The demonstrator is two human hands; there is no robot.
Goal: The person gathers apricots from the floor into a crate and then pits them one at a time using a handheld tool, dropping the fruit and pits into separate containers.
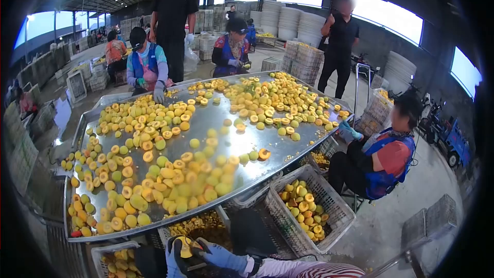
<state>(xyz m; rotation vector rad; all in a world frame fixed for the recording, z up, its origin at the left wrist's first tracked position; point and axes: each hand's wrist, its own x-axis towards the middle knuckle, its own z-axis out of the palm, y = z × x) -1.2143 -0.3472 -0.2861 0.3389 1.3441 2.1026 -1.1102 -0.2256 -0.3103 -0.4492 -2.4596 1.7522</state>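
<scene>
At the bottom of the head view, both my hands wear blue-grey gloves, just off the near edge of a metal table (288, 157). A cut yellow peach (186, 248) is in the closed fingers of my left hand (175, 261). From the other side, my right hand (222, 255) closes in on the same fruit with its fingertips right at it. I cannot tell if a small tool is also in the right hand. Below the table edge, close beyond my hands, sits a crate of small yellow-brown pieces (206, 224).
Halved peaches (164, 175) lie heaped on the table. A crate of peaches (303, 211) stands right of my hands, and a smaller crate (121, 262) left. Seated co-workers (381, 159) work around the table; two people stand behind it. Stacked crates (303, 62) are farther back.
</scene>
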